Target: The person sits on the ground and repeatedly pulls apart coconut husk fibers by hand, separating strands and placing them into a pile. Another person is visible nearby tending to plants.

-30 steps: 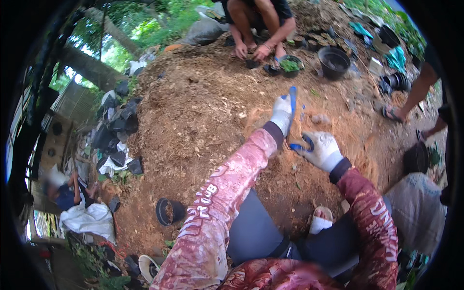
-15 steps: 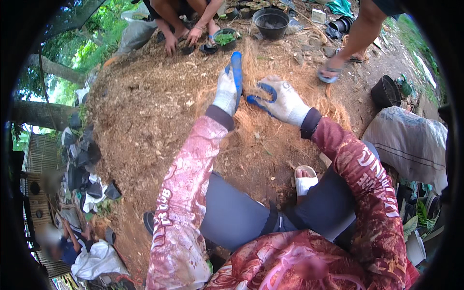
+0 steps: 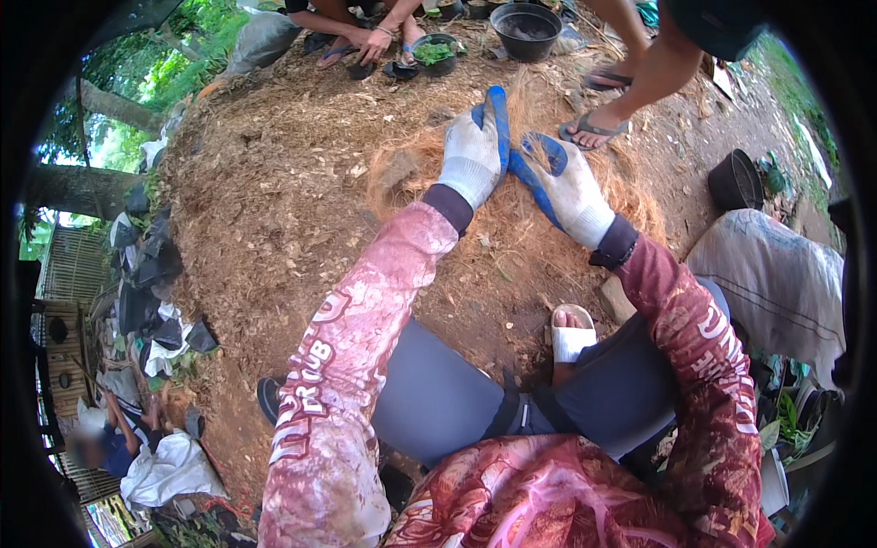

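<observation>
My left hand (image 3: 472, 151), in a white knit glove with a blue coated palm, points away from me with its fingers straight and its palm facing right. My right hand (image 3: 575, 187), gloved alike, curves its fingers and thumb round thin strands of fibre. The two hands nearly meet at the fingertips. Loose brown coconut fibre (image 3: 635, 196) lies under and around them, and a tuft stands up just beyond. How much fibre sits between the palms is hidden.
Brown shredded husk (image 3: 274, 201) covers the ground. Beyond, a crouching person's hands (image 3: 375, 44) work near a black pot with green seedlings (image 3: 434, 62) and a larger black pot (image 3: 526, 36). Another person's sandalled foot (image 3: 596, 126) stands close by on the right. A white sack (image 3: 772, 283) lies at right.
Both hands have shifted right in the picture and come closer together. The other person's legs at the upper right have stepped to a new stance, and the view has moved slightly.
</observation>
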Motion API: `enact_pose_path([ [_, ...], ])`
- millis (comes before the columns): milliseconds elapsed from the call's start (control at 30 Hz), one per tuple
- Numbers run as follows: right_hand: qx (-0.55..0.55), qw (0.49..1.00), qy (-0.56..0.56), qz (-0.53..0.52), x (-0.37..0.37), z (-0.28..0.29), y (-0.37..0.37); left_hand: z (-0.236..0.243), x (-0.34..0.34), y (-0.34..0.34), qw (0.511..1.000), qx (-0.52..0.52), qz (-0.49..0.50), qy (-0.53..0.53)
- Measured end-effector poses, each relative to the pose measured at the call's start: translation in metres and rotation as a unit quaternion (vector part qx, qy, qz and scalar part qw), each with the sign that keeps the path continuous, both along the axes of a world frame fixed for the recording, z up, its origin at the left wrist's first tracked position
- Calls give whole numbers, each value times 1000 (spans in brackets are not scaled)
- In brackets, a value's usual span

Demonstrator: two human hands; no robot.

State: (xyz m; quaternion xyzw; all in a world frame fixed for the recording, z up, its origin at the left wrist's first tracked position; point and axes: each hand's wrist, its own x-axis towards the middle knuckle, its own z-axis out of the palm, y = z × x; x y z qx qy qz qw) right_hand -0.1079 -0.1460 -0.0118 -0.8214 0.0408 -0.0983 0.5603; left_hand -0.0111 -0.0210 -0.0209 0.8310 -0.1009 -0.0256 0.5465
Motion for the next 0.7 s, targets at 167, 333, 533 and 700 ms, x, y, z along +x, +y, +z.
enact_pose_path([
  [167,-3,999,17,33,7,-15,-5,-5,8,-6,998,-27,-26,-48],
  [333,253,966,46,-12,3,-20,-6,-20,23,5,992,109,48,-51],
  [533,195,978,71,-12,-10,-18,-23,-29,28,17,975,205,47,-65],
  [700,162,981,103,-4,-12,-27,-32,-46,31,26,958,269,58,-81],
])
